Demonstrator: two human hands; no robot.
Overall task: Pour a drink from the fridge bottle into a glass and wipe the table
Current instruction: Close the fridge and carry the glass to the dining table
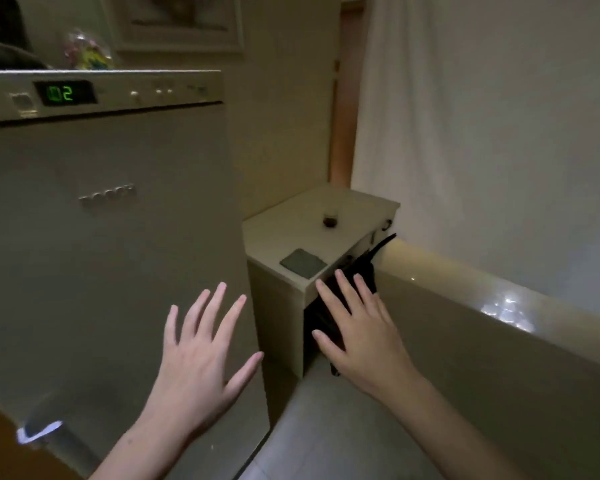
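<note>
Both hands up in front, empty, palms facing away. Left hand (201, 358) has fingers (219, 303) spread wide, over the fridge (101, 254) door near its right edge; can't tell if it's touching the door. Right hand (357, 337) also splayed, gripping nothing, held in front of the near right corner of the table (291, 233).

Fridge door shut, grey, w/ a control strip along the top; green display (65, 93) reads 02. Small white table stands just right of the fridge, against the wall. Glass (330, 219) sits upright near the middle of the table top, toward the far edge, w/ dark liquid in the bottom. Grey square cloth (302, 263) lies flat at the near edge of the table, well apart from the glass. Dark fabric (361, 271) hangs off the table's right side, partly hidden behind the right hand. White curtain (499, 133) fills the right side. No bottle in view.
</note>
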